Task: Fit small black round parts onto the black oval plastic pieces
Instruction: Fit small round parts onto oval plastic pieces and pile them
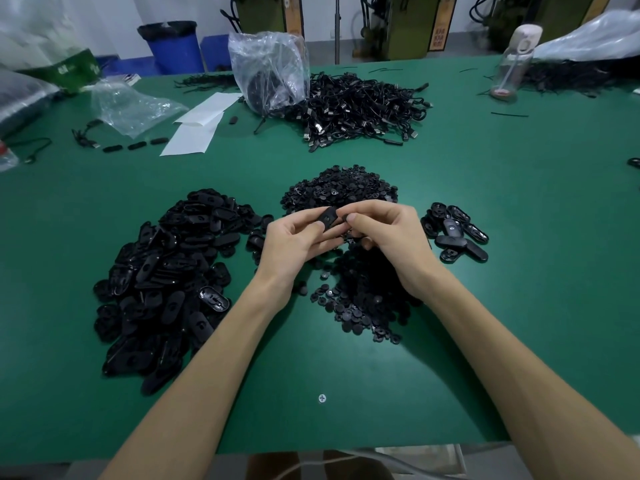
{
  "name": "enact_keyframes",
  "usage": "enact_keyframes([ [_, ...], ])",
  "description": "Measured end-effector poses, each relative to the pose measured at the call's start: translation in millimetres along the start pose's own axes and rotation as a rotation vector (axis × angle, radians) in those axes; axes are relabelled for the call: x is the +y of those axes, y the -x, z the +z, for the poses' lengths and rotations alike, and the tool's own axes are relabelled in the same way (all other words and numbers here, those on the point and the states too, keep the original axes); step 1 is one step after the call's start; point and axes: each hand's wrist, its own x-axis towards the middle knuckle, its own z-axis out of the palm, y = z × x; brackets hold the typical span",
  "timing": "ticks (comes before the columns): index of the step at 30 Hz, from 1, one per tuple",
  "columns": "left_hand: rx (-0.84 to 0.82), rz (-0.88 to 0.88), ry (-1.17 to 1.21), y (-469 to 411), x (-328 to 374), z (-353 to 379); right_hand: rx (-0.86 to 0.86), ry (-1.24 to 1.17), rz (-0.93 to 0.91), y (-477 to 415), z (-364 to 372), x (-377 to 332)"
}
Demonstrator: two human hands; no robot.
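My left hand (pixel 294 242) clamps its fingers on the oval piece (pixel 328 217) over the round parts (pixel 360 306) heaped on the desk (pixel 485 306). My right hand (pixel 384 233) pinches its right end, any part there hidden. I should hold steady, align squarely, then press evenly.

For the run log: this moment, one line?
left hand grips oval piece | right hand pinches its end | round parts heaped below
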Motion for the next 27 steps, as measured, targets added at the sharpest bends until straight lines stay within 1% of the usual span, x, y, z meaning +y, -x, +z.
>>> enact_keyframes([
  [6,0.038,0.014,-0.045,-0.2,-0.8,-0.1,0.064,0.142,-0.047,-0.5,-1.0,2.9],
  [9,0.078,0.031,-0.053,-0.2,-0.1,-1.9,0.107,0.127,-0.031,-1.2,-1.0,4.3],
  [14,0.087,0.007,-0.037,1.5,0.0,-2.8,0.13,0.167,-0.025,-2.5,-1.4,7.5],
  [22,0.056,0.012,0.03,2.9,2.4,-3.4,0.135,0.154,-0.022,-1.5,-1.3,6.2],
  [27,0.067,0.007,0.04,2.7,2.5,-3.3,0.12,0.086,0.004,-1.8,-1.6,3.8],
])
